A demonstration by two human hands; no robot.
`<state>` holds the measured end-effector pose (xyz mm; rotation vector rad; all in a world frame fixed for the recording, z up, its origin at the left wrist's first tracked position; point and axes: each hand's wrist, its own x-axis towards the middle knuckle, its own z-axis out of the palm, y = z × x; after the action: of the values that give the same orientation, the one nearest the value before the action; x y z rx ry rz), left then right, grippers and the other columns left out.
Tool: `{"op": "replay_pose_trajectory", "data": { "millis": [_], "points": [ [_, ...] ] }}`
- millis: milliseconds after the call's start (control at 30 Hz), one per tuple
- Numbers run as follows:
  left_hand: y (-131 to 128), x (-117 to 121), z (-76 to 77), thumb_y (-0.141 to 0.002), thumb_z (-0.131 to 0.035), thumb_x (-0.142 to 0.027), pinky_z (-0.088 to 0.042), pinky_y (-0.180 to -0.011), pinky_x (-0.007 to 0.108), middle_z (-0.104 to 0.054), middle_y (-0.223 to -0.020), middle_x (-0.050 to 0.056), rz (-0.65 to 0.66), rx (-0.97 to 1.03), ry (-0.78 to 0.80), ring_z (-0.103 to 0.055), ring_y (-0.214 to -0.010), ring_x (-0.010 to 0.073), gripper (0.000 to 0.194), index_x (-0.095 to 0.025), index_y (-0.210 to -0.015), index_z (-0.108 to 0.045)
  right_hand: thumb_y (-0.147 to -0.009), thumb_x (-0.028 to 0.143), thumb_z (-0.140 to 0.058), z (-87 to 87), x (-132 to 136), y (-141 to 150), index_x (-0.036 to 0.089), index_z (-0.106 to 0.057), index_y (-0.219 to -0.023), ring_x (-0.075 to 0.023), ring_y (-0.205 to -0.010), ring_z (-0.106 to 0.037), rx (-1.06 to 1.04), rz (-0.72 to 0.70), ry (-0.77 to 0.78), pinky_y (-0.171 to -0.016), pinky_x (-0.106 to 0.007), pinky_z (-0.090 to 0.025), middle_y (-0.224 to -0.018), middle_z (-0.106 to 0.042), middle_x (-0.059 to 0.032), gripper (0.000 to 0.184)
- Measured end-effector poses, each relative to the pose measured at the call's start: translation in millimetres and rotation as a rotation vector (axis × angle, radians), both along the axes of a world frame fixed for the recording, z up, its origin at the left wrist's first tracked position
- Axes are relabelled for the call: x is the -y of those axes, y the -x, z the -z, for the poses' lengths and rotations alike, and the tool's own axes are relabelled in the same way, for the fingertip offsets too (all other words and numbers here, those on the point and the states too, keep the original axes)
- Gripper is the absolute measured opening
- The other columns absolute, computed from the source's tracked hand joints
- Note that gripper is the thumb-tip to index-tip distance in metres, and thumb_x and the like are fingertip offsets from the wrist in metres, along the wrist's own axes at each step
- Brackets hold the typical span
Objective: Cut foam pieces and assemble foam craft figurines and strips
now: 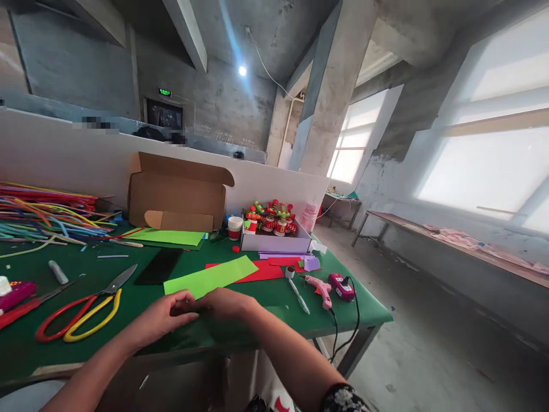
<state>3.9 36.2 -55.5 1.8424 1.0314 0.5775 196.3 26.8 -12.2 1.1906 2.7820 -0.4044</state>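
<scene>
A light green strip of paper or craft foam [210, 276] lies slantwise on the table, partly over a red sheet [266, 271]. My left hand [165, 317] is at the strip's near left end, fingers curved and thumb apart, with nothing visible between them. My right hand [229, 303] reaches down beside it at the strip's near edge. Its fingertips are blurred and partly hidden, so I cannot see whether they hold anything. Left of my hands lie scissors [109, 293] with one red and one yellow handle. A dark flat slab [159, 266] rests behind them.
On the green table [266, 320] are a pink glue gun [319, 290], a white pen [299, 296] and a magenta corded box [342, 286]. A tray [274, 243] of red-and-green figures, paper cups [234, 227], an open cardboard box [178, 194] and pipe cleaners [47, 214] stand farther back.
</scene>
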Motion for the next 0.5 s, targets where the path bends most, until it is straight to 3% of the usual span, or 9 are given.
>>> {"op": "replay_pose_trajectory", "data": {
  "millis": [100, 200, 367, 500],
  "points": [
    [-1, -5, 5.3, -0.07, -0.059, -0.057, -0.043, -0.062, 0.027, -0.066, -0.074, 0.0, -0.032, -0.143, -0.145, -0.06, -0.073, 0.0206, 0.037, -0.021, -0.074, -0.06, -0.087, 0.012, -0.059, 18.8, 14, -2, 0.017, -0.06, -0.125, -0.0219, -0.109, -0.063, -0.19, 0.17, -0.142, -0.088, -0.028, -0.049, -0.117, -0.069, -0.0092, 0.039],
    [-1, -5, 3.2, -0.074, -0.051, -0.053, -0.042, -0.064, 0.028, -0.068, -0.071, 0.001, -0.101, -0.283, -0.277, -0.06, -0.072, 0.0217, 0.033, -0.022, -0.073, -0.062, -0.093, 0.031, -0.061, 32.5, 43, -8, 0.018, -0.049, -0.14, -0.0248, -0.125, -0.055, -0.322, 0.307, -0.253, -0.105, -0.038, -0.043, -0.135, -0.06, -0.0129, 0.05],
    [7, -3, -7.4, -0.084, -0.036, -0.052, -0.039, -0.062, 0.028, -0.07, -0.072, 0.004, -0.211, -0.463, -0.412, -0.064, -0.069, 0.0224, 0.042, -0.023, -0.077, -0.066, -0.093, 0.058, -0.051, 51.8, 84, -16, 0.031, -0.039, -0.149, -0.0357, -0.145, -0.029, -0.241, 0.37, -0.205, -0.117, -0.064, -0.018, -0.156, -0.04, -0.0069, 0.063],
    [22, -4, -12.0, -0.093, -0.022, -0.051, -0.04, -0.063, 0.031, -0.074, -0.082, 0.012, -0.376, -0.729, -0.465, -0.068, -0.08, 0.0278, 0.057, -0.021, -0.079, -0.068, -0.097, 0.061, -0.037, 55.0, 87, -17, 0.029, -0.038, -0.15, -0.0362, -0.149, -0.022, -0.195, 0.373, -0.174, -0.118, -0.065, -0.014, -0.158, -0.036, -0.005, 0.062]
  ]
}}
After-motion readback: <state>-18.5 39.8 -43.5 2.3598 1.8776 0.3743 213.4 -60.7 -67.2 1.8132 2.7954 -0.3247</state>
